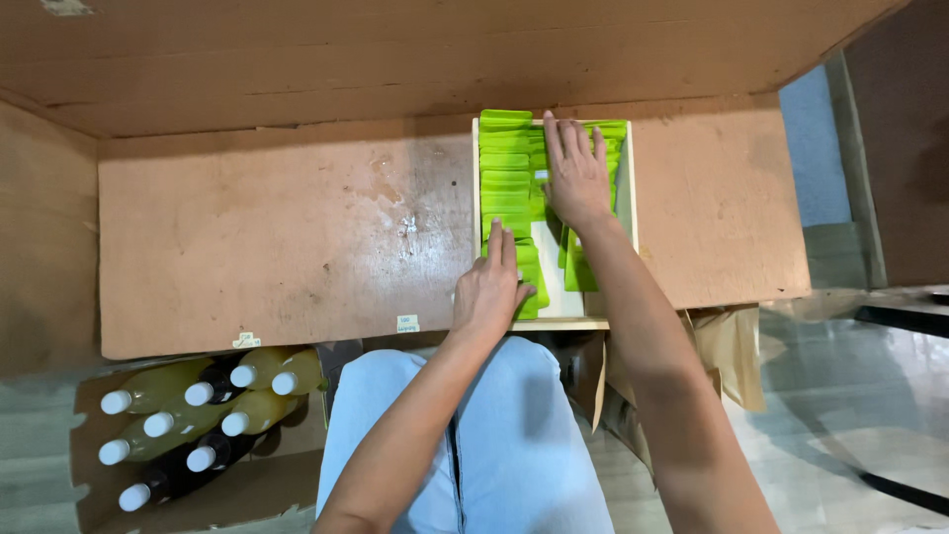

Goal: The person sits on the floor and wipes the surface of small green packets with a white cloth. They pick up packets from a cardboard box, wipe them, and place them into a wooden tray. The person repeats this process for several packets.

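A shallow pale wooden tray (627, 203) sits on a worn brown tabletop (287, 237), filled with rows of bright green flat packets (505, 168). My right hand (575, 173) lies flat, fingers spread, on the packets in the tray's far right part. My left hand (489, 289) rests at the tray's near left corner, fingers pressed on the green packets there. A strip of the tray's pale floor shows between the two rows of packets. Neither hand lifts anything.
A cardboard box (89, 475) on the floor at lower left holds several bottles (158, 391) with white caps, some yellow-green, some dark. Brown paper (736, 356) hangs off the table's near right edge. My blue-trousered knees (514, 435) are below the table.
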